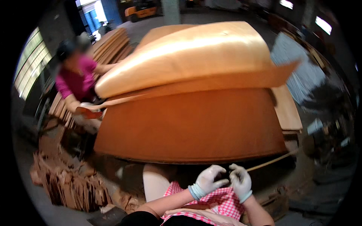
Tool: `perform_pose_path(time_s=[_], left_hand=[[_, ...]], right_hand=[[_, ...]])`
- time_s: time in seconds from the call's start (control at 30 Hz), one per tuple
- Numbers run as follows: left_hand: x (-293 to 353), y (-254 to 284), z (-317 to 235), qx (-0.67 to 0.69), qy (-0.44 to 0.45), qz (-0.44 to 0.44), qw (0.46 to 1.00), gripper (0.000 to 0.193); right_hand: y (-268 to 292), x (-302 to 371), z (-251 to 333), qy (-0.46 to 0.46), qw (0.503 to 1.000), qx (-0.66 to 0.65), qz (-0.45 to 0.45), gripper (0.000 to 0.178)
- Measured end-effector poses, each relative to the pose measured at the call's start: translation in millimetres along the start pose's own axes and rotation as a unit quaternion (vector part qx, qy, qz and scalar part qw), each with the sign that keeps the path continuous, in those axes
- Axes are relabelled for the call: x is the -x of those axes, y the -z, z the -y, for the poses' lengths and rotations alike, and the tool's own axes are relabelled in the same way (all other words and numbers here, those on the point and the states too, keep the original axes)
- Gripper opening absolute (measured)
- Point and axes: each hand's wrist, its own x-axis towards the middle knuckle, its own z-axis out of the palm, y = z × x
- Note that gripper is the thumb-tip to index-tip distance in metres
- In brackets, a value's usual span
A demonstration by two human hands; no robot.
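My left hand [209, 179], in a white glove, is held in front of my lap with its fingers curved and the thumb apart, nothing seen in it. Beside it, my gloved right hand [240, 181] has its fingers curled in; what they hold, if anything, is hidden. A thin pale stick [272, 162] runs out to the right from beside that hand; whether the hand grips it I cannot tell. Beyond both hands lies a broad reddish-brown sheet [188, 126] on a table-high surface. Over its far part curls a large pale wood veneer sheet [196, 52].
A co-worker in a purple top [77, 81] stands at the left, hands at the veneer's edge. Torn veneer pieces [71, 184] are heaped at the lower left. Stacked boards [111, 43] stand behind the co-worker. Pale sheeting [296, 67] is at the right, an orange forklift [141, 12] far back.
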Motion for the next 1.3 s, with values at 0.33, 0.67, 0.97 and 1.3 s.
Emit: perform_pose_path(time_s=[0.33, 0.67, 0.97, 1.3], left_hand=[[85, 60, 7, 0.204, 0.123, -0.127, 0.963, 0.019], [101, 153, 75, 0.306, 0.301, -0.352, 0.832, 0.017], [185, 400, 230, -0.062, 0.275, -0.628, 0.726, 0.006], [209, 484, 257, -0.299, 0.453, -0.472, 0.695, 0.025]], right_hand=[[-120, 31, 49, -0.016, 0.984, -0.075, 0.159, 0.025], [-95, -38, 7, 0.026, 0.933, 0.302, 0.196, 0.019], [8, -85, -35, -0.083, 0.903, 0.407, 0.107, 0.024], [-40, -95, -31, -0.101, 0.850, 0.469, 0.217, 0.032]])
